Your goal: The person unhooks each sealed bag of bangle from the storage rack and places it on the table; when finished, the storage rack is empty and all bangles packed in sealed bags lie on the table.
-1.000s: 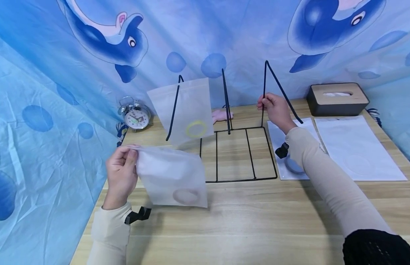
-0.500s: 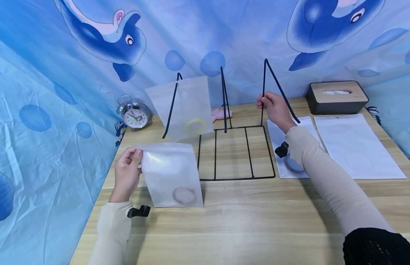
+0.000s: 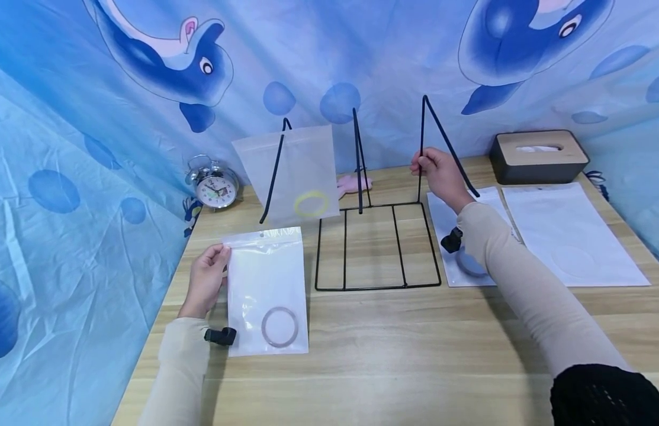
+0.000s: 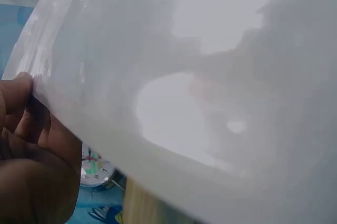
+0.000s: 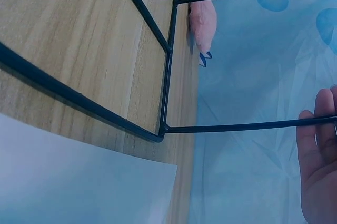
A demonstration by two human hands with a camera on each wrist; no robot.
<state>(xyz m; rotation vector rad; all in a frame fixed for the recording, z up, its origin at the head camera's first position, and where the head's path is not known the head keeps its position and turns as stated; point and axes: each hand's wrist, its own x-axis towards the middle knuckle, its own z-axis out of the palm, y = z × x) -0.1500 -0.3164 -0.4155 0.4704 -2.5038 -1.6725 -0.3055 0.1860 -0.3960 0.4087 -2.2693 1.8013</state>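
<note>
My left hand [image 3: 203,278] pinches the upper left edge of a white zip bag [image 3: 262,266] with a brownish ring [image 3: 280,326] inside near its bottom. In the left wrist view the bag [image 4: 131,71] fills most of the frame. My right hand [image 3: 441,176] holds the right upright of a black wire rack [image 3: 379,289], thumb and fingers around the rod. On the rack's left arm hangs another translucent zip bag [image 3: 302,160] with a yellow ring [image 3: 311,203] in it. In the right wrist view the fingers [image 5: 307,134] meet the thin rod.
Two more white bags [image 3: 579,231] with rings inside lie on the right of the wooden table [image 3: 388,355]. A tissue box [image 3: 569,160] stands behind them. An alarm clock [image 3: 216,188] is at the back left. A pink soft object [image 3: 348,184] lies behind the rack.
The bag in my left hand has swung to face the camera, its ring now clearer, and sits lower. My right hand stays at the same upright.
</note>
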